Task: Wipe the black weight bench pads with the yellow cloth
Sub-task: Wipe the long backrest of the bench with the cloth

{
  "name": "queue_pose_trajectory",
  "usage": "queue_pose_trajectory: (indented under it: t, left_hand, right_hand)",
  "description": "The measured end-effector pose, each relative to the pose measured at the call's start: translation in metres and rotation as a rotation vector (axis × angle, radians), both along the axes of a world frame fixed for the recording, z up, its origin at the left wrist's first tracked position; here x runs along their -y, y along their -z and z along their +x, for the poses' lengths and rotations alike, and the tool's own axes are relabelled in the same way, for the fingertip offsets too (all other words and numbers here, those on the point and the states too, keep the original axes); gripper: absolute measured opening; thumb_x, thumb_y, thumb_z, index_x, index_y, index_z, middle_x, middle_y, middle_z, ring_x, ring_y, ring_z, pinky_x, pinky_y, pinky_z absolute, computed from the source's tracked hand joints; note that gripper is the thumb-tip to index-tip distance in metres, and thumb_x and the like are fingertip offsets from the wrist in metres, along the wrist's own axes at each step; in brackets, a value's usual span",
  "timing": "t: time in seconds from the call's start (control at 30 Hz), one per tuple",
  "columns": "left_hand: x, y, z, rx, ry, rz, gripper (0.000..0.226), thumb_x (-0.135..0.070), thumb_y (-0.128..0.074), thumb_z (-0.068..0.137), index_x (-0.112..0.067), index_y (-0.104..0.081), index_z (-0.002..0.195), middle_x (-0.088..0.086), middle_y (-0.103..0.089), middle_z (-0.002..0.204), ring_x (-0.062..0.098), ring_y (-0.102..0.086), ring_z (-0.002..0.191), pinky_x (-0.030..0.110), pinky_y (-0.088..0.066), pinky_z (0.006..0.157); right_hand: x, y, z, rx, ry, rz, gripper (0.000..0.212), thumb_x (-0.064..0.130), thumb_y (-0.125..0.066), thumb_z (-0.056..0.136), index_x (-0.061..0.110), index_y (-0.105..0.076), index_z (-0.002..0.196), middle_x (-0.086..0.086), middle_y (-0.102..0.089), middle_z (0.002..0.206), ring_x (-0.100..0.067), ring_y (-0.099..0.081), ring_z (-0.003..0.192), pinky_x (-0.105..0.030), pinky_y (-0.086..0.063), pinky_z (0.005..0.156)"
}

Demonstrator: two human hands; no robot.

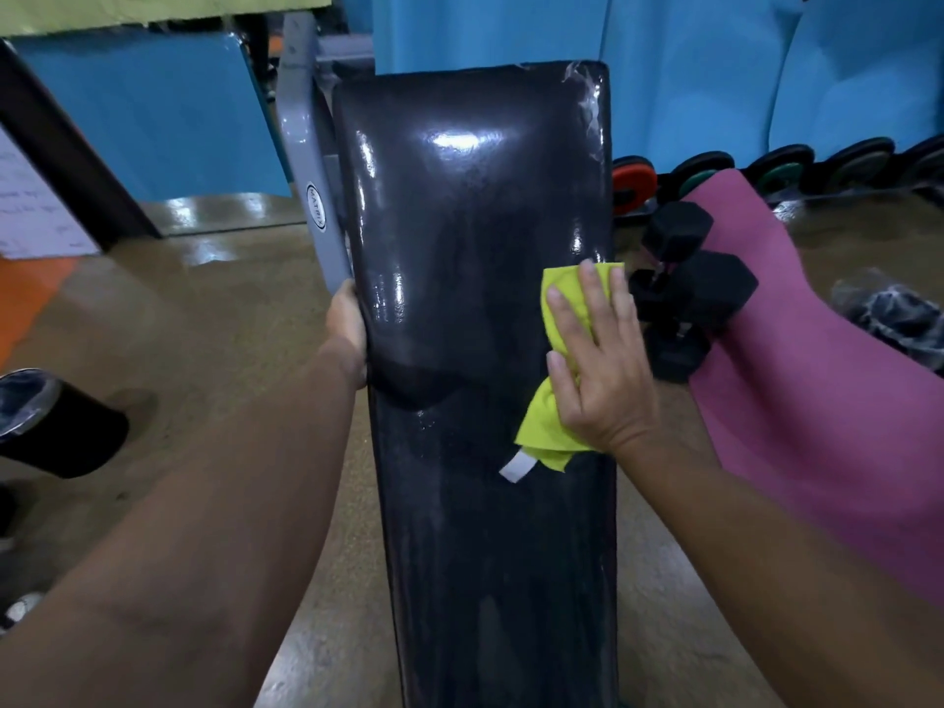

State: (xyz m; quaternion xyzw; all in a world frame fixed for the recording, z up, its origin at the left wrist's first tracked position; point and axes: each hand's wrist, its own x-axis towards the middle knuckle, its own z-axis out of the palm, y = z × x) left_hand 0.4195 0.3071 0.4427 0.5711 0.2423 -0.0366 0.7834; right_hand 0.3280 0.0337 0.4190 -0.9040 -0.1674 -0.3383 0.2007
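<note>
The black bench has a raised back pad (470,206) and a flat seat pad (500,554), both glossy and streaked with wet marks. A yellow cloth (554,298) with a white tag lies on the right side where the two pads meet. My right hand (600,360) presses flat on the cloth with straight, spread fingers. My left hand (349,324) grips the left edge of the back pad near its lower end, fingers curled behind it and out of sight.
The grey bench frame (311,171) rises behind the pad on the left. Black hex dumbbells (689,288) lie on a pink mat (817,390) to the right. Weight plates (781,166) line the blue wall. A black cylinder (56,426) lies on the floor at left.
</note>
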Motion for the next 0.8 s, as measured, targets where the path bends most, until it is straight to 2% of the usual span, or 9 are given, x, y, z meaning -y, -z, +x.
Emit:
queue_pose_trajectory:
  t: [0.1,0.17,0.23,0.3,0.4,0.63,0.73,0.8]
  left_hand:
    - [0.001,0.0,-0.003,-0.004,0.04,-0.024,0.037,-0.042,-0.047,0.102,-0.021,-0.072,0.084,-0.001,-0.073,0.076,0.018,-0.07,0.069,0.026,-0.059,0.064]
    - [0.002,-0.005,-0.007,-0.025,0.061,-0.024,0.04,-0.041,-0.045,0.103,-0.021,-0.072,0.082,-0.001,-0.073,0.072,0.017,-0.07,0.064,0.025,-0.058,0.058]
    - [-0.001,-0.006,-0.009,-0.05,0.081,-0.023,0.04,-0.044,-0.045,0.102,-0.021,-0.074,0.085,0.001,-0.075,0.081,0.02,-0.072,0.071,0.027,-0.06,0.063]
    - [-0.003,0.0,-0.017,-0.09,0.122,-0.028,0.043,-0.048,-0.045,0.101,-0.022,-0.077,0.089,0.003,-0.077,0.09,0.022,-0.074,0.082,0.032,-0.063,0.076]
    - [-0.002,0.016,-0.039,-0.138,0.167,-0.024,0.046,-0.048,-0.041,0.103,-0.02,-0.078,0.103,0.004,-0.079,0.098,0.022,-0.074,0.091,0.033,-0.06,0.086]
    - [0.0,0.024,-0.048,-0.11,0.121,-0.057,0.043,-0.042,-0.038,0.104,-0.018,-0.074,0.098,0.01,-0.075,0.104,0.028,-0.069,0.097,0.033,-0.058,0.081]
    - [0.004,0.023,-0.05,-0.104,0.104,-0.054,0.046,-0.041,-0.036,0.105,-0.015,-0.074,0.108,0.014,-0.076,0.11,0.028,-0.071,0.097,0.031,-0.059,0.08]
    - [0.005,0.021,-0.05,-0.107,0.099,-0.057,0.048,-0.041,-0.035,0.106,-0.014,-0.075,0.106,0.013,-0.077,0.109,0.028,-0.072,0.095,0.032,-0.06,0.083]
  right_hand:
    - [-0.002,-0.014,0.012,-0.074,0.091,0.203,0.062,0.03,-0.043,0.103,0.011,-0.03,0.16,-0.023,-0.015,0.169,-0.043,-0.013,0.157,-0.051,-0.023,0.127]
    - [-0.02,-0.024,0.016,-0.07,0.173,0.196,0.064,0.034,-0.044,0.103,0.012,-0.029,0.161,-0.021,-0.015,0.17,-0.044,-0.012,0.157,-0.055,-0.022,0.127]
    - [-0.041,-0.024,0.012,-0.026,0.18,0.077,0.064,0.035,-0.046,0.101,0.015,-0.034,0.16,-0.02,-0.018,0.169,-0.045,-0.011,0.157,-0.06,-0.017,0.126]
    - [-0.05,-0.018,0.003,0.007,0.141,-0.026,0.062,0.034,-0.047,0.1,0.016,-0.039,0.158,-0.019,-0.022,0.169,-0.043,-0.013,0.157,-0.061,-0.014,0.126]
    - [-0.042,-0.013,0.0,0.025,0.123,-0.069,0.06,0.031,-0.046,0.1,0.017,-0.04,0.158,-0.018,-0.023,0.169,-0.041,-0.014,0.157,-0.059,-0.013,0.127]
    - [-0.073,-0.02,0.005,-0.015,0.285,0.048,0.063,0.034,-0.047,0.1,0.017,-0.035,0.16,-0.018,-0.018,0.17,-0.043,-0.01,0.157,-0.059,-0.008,0.128]
    - [-0.093,-0.019,0.002,0.005,0.2,-0.037,0.063,0.035,-0.048,0.099,0.017,-0.038,0.159,-0.02,-0.022,0.169,-0.044,-0.013,0.157,-0.06,-0.008,0.127]
    - [-0.089,-0.015,-0.002,0.017,0.085,-0.131,0.062,0.034,-0.049,0.1,0.019,-0.039,0.158,-0.018,-0.022,0.169,-0.042,-0.013,0.157,-0.059,-0.01,0.128]
